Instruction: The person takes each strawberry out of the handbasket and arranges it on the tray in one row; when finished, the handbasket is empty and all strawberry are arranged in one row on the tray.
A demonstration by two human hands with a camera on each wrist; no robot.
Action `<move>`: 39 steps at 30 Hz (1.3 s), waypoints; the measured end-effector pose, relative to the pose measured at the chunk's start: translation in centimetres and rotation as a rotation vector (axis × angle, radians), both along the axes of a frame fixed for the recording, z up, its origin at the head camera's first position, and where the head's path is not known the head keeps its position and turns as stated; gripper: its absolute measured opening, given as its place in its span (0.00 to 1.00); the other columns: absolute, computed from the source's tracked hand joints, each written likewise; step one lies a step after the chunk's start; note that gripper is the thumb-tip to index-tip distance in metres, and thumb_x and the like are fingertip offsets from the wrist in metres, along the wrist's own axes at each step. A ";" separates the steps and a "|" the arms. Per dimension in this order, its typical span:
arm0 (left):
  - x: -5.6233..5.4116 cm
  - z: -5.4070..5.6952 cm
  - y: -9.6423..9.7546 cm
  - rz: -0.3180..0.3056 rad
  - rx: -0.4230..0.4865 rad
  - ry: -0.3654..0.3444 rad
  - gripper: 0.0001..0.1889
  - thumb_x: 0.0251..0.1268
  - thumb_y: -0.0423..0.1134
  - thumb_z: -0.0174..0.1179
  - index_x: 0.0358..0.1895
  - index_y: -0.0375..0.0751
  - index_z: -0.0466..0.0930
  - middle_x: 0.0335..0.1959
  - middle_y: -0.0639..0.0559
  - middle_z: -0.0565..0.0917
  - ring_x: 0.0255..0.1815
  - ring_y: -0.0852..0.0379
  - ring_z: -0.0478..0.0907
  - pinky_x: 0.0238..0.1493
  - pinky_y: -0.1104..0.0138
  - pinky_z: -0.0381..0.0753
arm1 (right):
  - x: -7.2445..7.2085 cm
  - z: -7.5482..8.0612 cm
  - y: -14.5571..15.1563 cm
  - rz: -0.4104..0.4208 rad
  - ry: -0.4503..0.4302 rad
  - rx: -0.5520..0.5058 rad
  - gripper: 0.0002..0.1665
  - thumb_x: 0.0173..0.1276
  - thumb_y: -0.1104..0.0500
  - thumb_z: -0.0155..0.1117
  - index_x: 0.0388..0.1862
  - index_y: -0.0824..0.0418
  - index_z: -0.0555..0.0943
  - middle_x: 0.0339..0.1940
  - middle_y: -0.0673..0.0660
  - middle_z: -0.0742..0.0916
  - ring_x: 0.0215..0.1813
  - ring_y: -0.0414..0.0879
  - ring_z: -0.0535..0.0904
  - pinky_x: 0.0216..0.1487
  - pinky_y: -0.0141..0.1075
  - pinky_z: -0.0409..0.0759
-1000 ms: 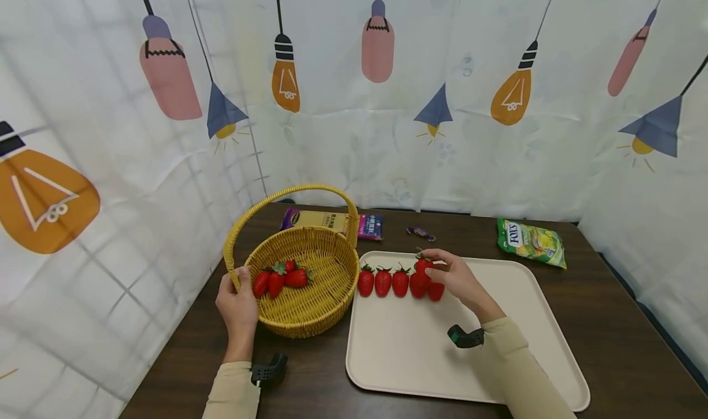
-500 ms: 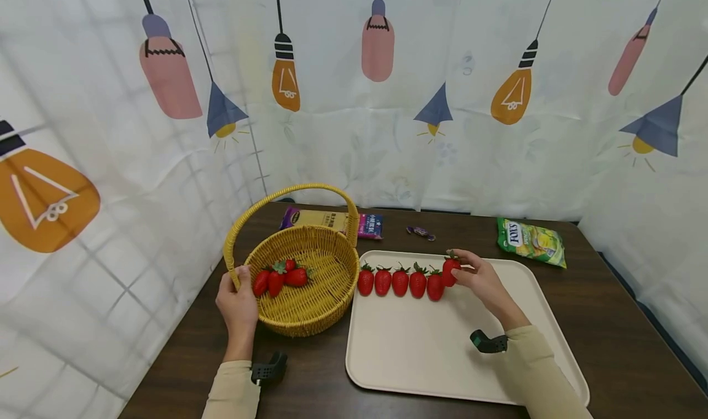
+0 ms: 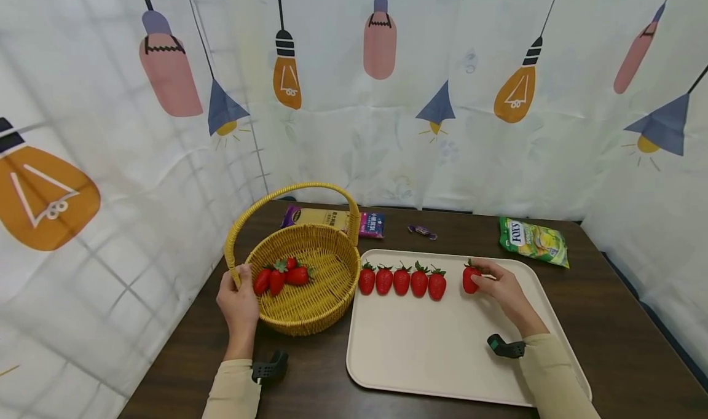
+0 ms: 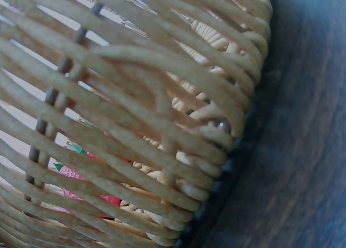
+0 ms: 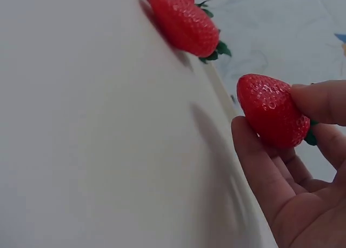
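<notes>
Over the tray (image 3: 409, 351), right fingers (image 5: 258, 167) pinch a glossy, green-leaved red strawberry (image 5: 272, 110).

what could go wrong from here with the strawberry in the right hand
The right hand pinches a strawberry over the tray; it might slip and roll.
Five strawberries lie close in a row; a bump could disarrange them.
The left hand grips the handle; a tug might tip the basket, shifting the strawberries inside.

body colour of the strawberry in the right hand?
The held strawberry is plain glossy red; the right wrist view shows it best.
</notes>
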State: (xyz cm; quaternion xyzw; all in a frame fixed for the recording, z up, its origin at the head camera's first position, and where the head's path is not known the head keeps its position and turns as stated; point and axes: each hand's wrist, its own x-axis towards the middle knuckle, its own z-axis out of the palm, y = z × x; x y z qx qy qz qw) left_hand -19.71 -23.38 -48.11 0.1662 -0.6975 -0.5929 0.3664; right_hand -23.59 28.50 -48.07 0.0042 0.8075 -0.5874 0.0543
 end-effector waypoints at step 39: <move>-0.1 0.0 0.0 -0.008 0.001 -0.004 0.20 0.74 0.49 0.54 0.49 0.32 0.81 0.46 0.53 0.84 0.42 0.67 0.74 0.41 0.66 0.65 | 0.1 -2.6 -1.0 0.090 0.063 0.032 0.30 0.67 0.55 0.68 0.64 0.69 0.73 0.57 0.71 0.79 0.43 0.45 0.83 0.41 0.36 0.83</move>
